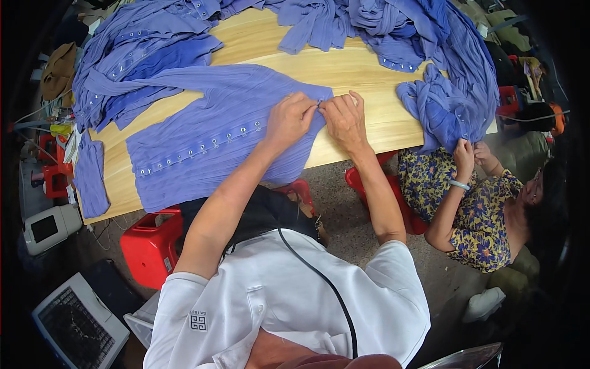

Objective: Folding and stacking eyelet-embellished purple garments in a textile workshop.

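Observation:
A periwinkle-blue, crinkled top [203, 126] lies spread on the wooden table in front of me, one sleeve stretched to the left. Along its front runs a row of metal ring-like fasteners [203, 149]. At the top's right-hand end, my left hand [292, 120] pinches the edge between thumb and fingertips. My right hand [344, 122] pinches the same edge right beside it, the two sets of fingertips almost meeting. A small dark bit shows between them, too small to name.
Heaps of similar blue garments [153, 31] cover the far and left parts of the table [258, 37]. On the right, another person's hands [468, 154] hold a bunched blue garment [439, 111]. Red stools [147, 246] stand below the table edge.

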Tool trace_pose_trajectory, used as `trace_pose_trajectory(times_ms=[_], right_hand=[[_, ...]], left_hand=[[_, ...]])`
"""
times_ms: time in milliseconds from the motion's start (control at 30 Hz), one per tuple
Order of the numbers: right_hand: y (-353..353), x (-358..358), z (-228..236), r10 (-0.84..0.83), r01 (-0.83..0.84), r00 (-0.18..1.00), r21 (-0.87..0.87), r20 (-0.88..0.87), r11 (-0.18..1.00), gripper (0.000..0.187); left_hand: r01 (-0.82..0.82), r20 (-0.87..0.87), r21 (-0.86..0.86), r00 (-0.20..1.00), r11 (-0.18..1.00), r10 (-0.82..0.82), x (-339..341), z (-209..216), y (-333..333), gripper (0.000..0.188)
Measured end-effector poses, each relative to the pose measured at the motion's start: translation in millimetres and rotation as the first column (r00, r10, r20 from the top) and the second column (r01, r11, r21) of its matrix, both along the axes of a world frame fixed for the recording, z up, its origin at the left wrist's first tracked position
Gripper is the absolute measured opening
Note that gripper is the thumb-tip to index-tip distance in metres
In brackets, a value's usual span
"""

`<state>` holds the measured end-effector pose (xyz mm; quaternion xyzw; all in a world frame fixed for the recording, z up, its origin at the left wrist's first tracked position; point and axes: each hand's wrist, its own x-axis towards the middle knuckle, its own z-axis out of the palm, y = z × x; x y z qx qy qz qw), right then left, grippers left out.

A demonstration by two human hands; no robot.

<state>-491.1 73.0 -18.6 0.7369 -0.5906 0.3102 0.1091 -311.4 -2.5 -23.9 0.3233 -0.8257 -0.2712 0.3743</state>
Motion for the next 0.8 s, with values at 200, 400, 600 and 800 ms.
trace_pose_trajectory(times_ms=[200, 400, 600, 800], right_hand=[[-6, -12, 7, 0.099, -0.096, 0.987, 0.028, -0.123, 0.995, 0.01], [-11, -16, 10, 0.145, -0.14, 0.978, 0.043, -0.151, 0.989, 0.011], [-14, -19, 8, 0.157, -0.16, 0.968, -0.001, -0.195, 0.987, 0.013], [6, -21, 11, 0.158, -0.173, 0.966, -0.055, -0.203, 0.983, 0.021]], left_hand=[[0.005, 0.003, 0.016, 1.0, 1.0, -0.005, -1, 3, 2, 0.01], [-0.002, -0.003, -0.028, 1.0, 1.0, 0.002, -2, 5, 1, 0.011], [0.001, 0.01, -0.056, 1.0, 0.998, -0.001, -3, 5, 2, 0.011], [0.049, 0.04, -0.17, 0.998, 0.984, -0.043, -4, 6, 7, 0.016]])
